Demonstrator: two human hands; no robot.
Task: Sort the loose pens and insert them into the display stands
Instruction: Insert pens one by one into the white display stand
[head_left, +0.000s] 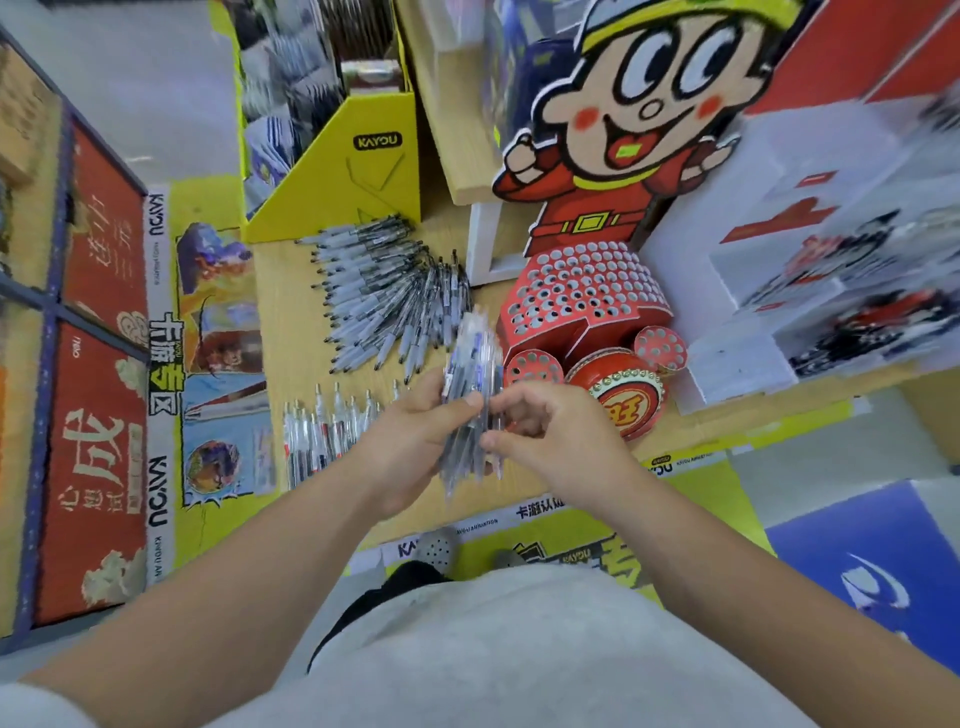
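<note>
My left hand (415, 441) grips a thick bundle of blue-ink pens (470, 374), held upright over the wooden table (291, 322). My right hand (550, 436) touches the bundle's right side, thumb and fingers curled against the pens. Just right of the bundle stands a red cartoon-figure display stand (576, 291) whose skirt is full of empty round holes, with two small round holed stands (532, 366) at its foot. A fan of loose black pens (384, 296) lies on the table behind my hands. A row of red-ink pens (322, 431) lies to the left.
A yellow cardboard box (358, 161) stands at the back of the table. White tiered displays (810, 260) with pens fill the right side. Red and yellow printed panels (98, 364) border the table on the left. A red drum (626, 400) sits beside the small stands.
</note>
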